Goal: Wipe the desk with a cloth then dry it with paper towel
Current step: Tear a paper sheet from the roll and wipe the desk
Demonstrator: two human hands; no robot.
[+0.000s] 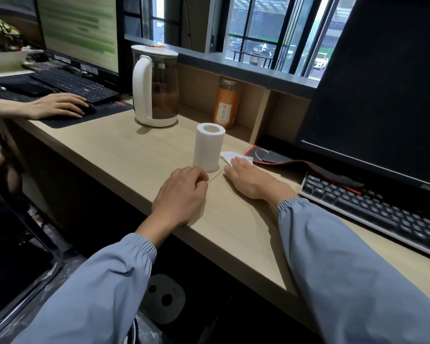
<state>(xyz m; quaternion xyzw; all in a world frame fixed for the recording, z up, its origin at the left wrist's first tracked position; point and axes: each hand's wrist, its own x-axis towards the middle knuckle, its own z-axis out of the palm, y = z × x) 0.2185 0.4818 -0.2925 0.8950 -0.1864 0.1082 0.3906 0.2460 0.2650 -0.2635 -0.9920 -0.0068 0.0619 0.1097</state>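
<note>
A white paper towel roll [208,146] stands upright on the light wooden desk [124,147]. Just right of it lies a white folded cloth or tissue [230,155]. My right hand [253,181] lies flat on the desk, fingers straight, with its fingertips on the near edge of that white piece. My left hand [181,192] rests on the desk in front of the roll, fingers loosely curled, holding nothing that I can see.
A white-handled kettle [155,86] and an orange jar [226,105] stand behind the roll. A black keyboard [372,207], a red-edged mat [283,158] and a dark monitor [382,78] sit at the right. Another person's hand [57,105] holds a mouse at the left.
</note>
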